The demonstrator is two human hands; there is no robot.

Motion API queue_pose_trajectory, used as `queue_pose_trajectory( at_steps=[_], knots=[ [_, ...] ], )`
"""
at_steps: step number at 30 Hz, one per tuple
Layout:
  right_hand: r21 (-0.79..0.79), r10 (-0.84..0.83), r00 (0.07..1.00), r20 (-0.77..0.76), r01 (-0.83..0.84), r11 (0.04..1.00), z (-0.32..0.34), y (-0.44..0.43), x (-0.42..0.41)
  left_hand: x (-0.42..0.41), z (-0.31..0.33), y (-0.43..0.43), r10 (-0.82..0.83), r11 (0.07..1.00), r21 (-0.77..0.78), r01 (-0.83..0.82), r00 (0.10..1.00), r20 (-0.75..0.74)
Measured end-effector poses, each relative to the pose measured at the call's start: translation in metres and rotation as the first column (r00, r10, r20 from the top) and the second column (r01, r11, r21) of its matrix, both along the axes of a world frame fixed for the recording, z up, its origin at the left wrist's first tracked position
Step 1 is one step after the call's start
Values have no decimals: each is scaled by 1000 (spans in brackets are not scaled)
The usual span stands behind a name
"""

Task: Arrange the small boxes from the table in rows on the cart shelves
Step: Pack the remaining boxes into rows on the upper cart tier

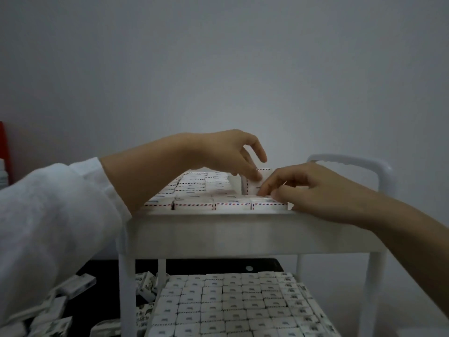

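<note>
at frame centre a small box [250, 187] is pinched upright by the left hand [223, 152]; its base is gripped by the curled right hand [315, 188]. it is probably steadied for slotting into the top shelf [243, 229].

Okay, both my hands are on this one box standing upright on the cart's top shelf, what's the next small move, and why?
Probably lay the upright box down flat into its row. The left hand pinches its top, the right hand meets its lower edge with the fingertips, and the neighbouring boxes on the top shelf all lie flat.
</note>
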State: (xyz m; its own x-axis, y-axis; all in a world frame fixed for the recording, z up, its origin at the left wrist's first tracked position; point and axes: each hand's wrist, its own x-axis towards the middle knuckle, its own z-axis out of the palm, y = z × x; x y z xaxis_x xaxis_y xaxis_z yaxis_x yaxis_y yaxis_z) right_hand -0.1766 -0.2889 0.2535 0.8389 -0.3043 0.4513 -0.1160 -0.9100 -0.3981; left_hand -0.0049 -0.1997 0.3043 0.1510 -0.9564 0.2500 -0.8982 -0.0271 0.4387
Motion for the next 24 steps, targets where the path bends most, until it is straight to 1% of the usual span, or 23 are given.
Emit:
queue_pose_trajectory(
  at_steps=[2,6,9,11,13,14,15,17,18,20,22,24],
  knots=[
    [-65,-24,998,54,28,998,-1,0,-1,2,-2,2,-16,998,67,15,1000,21],
    [-91,-38,988,148,52,994,-8,2,2,4,-7,5,-61,984,165,59,998,2],
    [-109,-30,965,261,60,992,-11,10,6,4,-9,10,-59,985,167,47,996,67],
    [-102,-1,932,362,41,994,-11,19,9,3,-11,18,-62,989,140,51,995,79],
    [-112,58,874,482,-4,994,-11,34,12,2,-10,33,-43,997,64,37,993,106],
    [-123,106,836,538,-46,991,-12,44,14,2,-10,43,-23,1000,-10,24,992,126],
    [-136,161,797,582,-100,986,-14,56,16,2,-10,56,7,994,-106,10,987,159],
    [-178,283,728,625,-220,959,-23,84,23,1,-13,90,87,950,-313,-11,969,230],
    [-197,342,701,626,-281,939,-31,99,29,2,-18,110,116,916,-401,-11,964,238],
    [-201,439,669,600,-405,892,-49,130,46,8,-35,153,137,856,-516,-11,969,205],
    [-175,509,664,548,-504,846,-71,159,72,20,-62,196,165,812,-582,-50,975,146],
    [-109,545,683,486,-571,814,-95,186,105,40,-97,235,230,774,-615,-151,972,51]
  ],
)
